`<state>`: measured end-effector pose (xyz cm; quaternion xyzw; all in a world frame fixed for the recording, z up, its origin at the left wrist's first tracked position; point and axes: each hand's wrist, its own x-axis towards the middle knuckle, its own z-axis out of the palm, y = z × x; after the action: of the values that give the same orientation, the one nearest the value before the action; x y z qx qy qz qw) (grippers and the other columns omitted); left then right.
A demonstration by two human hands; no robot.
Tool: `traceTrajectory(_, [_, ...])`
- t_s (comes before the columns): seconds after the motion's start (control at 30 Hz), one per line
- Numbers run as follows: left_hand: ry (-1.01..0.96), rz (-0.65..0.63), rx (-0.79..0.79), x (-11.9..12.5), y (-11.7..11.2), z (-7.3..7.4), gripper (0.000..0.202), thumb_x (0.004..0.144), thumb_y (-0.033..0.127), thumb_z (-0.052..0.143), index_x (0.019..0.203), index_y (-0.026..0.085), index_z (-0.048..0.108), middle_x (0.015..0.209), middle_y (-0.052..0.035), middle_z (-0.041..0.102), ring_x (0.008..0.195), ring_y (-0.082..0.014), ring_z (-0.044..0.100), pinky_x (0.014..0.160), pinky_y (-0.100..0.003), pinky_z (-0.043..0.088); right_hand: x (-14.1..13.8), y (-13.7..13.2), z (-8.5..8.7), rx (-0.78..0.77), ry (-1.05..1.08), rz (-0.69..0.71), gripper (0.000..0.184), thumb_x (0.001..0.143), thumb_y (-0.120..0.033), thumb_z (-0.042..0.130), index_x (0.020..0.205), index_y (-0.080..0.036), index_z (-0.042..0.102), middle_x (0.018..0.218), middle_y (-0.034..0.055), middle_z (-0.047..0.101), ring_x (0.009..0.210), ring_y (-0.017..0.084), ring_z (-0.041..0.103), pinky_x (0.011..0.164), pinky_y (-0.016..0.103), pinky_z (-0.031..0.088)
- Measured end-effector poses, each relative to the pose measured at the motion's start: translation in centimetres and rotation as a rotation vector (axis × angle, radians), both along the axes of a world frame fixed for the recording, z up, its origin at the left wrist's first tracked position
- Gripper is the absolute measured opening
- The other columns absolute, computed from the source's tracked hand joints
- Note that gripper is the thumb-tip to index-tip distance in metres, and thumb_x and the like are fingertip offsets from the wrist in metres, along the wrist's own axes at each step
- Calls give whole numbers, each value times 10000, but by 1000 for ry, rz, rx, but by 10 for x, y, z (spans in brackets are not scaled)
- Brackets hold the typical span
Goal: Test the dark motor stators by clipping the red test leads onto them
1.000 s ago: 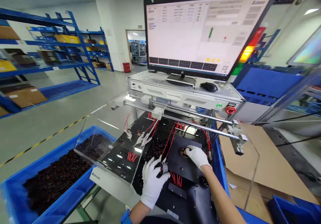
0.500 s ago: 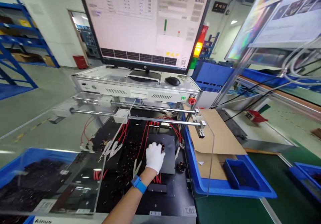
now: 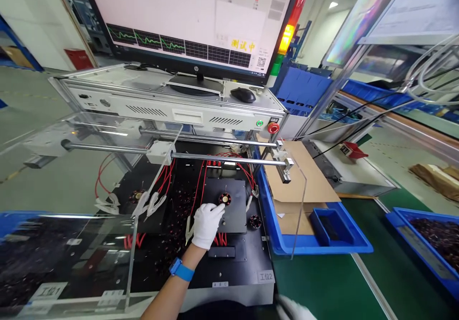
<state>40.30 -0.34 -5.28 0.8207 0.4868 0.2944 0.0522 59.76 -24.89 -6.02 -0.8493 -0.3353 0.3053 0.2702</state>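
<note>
My left hand (image 3: 207, 225), in a white glove with a blue watch (image 3: 181, 269) at the wrist, is over the black test plate (image 3: 234, 217). Its fingers are curled together, the tips at the near edge of a round wire-wound motor stator (image 3: 225, 199); anything pinched there is hidden. The stator lies flat on the plate, with a pale round centre. A second stator (image 3: 255, 221) lies right of the plate. My right hand (image 3: 294, 308), also white-gloved, is smeared by motion at the bottom edge, low over the green surface, its fingers unclear.
A clear guard panel (image 3: 133, 258) and metal rails (image 3: 229, 159) stand around the plate. Red wires with white clips (image 3: 150, 205) hang at left. A blue bin (image 3: 287, 248) with cardboard is at right. A monitor (image 3: 201, 24) stands behind.
My left hand has drawn back from the stator, uncovering it. My right hand has come into view at the bottom. Green curves now show on the monitor, and the view has tipped down.
</note>
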Motion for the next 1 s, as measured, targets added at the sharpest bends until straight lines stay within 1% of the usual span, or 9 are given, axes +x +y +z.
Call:
traceTrajectory(0.1, [65, -87, 135, -3, -11, 1, 138, 772, 252, 631, 897, 293, 673, 748, -13, 597, 728, -181, 500, 610, -302, 371, -22, 75, 23, 168, 268, 200, 394, 739, -551, 518, 886, -219, 672, 703, 45, 644, 615, 193, 614, 539, 272, 478])
traceTrajectory(0.17, [77, -139, 195, -5, -21, 1, 114, 761, 230, 642, 865, 271, 665, 714, -8, 585, 693, -174, 489, 582, -297, 355, -40, 136, 36, 258, 433, 151, 483, 785, -577, 445, 984, -175, 623, 720, 48, 640, 529, 142, 570, 462, 235, 434])
traceTrajectory(0.3, [-22, -199, 267, -15, -37, 3, 104, 779, 196, 613, 860, 249, 650, 700, 0, 578, 685, -163, 489, 602, -300, 379, -59, 218, 43, 122, 668, 125, 441, 721, -558, 584, 848, -135, 585, 663, 58, 633, 419, 86, 512, 371, 173, 350])
traceTrajectory(0.47, [-263, -3, 195, -25, -23, 16, 357, 791, 103, 540, 1116, 246, 571, 935, -39, 600, 881, -181, 516, 806, -340, 451, -50, 225, 27, 145, 694, 123, 350, 676, -456, 681, 691, -131, 551, 485, 23, 569, 376, 87, 499, 348, 155, 326])
traceTrajectory(0.6, [-120, -140, 118, -13, -1, 18, 447, 738, 37, 527, 1080, 317, 595, 1179, -24, 544, 1080, -233, 459, 919, -420, 419, -35, 211, 9, 208, 655, 100, 387, 637, -492, 690, 654, -123, 575, 462, 21, 560, 374, 97, 500, 352, 168, 339])
traceTrajectory(0.77, [-4, -320, 166, 2, 14, 15, 138, 732, 225, 648, 836, 316, 657, 1174, 20, 562, 1087, -263, 457, 955, -515, 348, -1, 208, -11, 239, 447, 153, 436, 671, -549, 607, 707, -115, 618, 516, 46, 589, 416, 132, 523, 396, 218, 380])
traceTrajectory(0.83, [15, -385, 147, 4, 16, 16, 88, 727, 252, 665, 794, 306, 649, 1122, 36, 589, 1084, -243, 463, 971, -512, 325, 15, 217, -13, 300, 238, 145, 438, 738, -531, 519, 799, -117, 647, 620, 75, 633, 526, 173, 579, 478, 259, 435])
traceTrajectory(0.9, [15, -416, 116, 6, 17, 16, 91, 701, 251, 692, 764, 299, 647, 1073, 40, 607, 1084, -234, 466, 984, -511, 306, 28, 236, -11, 365, -49, 91, 426, 792, -432, 453, 1038, -129, 626, 864, 110, 668, 750, 221, 624, 641, 304, 477])
traceTrajectory(1.0, [-26, -405, 51, 12, 14, 16, 94, 672, 226, 710, 721, 278, 649, 1012, 30, 620, 1077, -227, 471, 1001, -507, 286, 36, 269, -10, 307, -375, 23, 646, 773, -275, 469, 1376, -103, 311, 1226, 165, 524, 1063, 273, 538, 865, 357, 425])
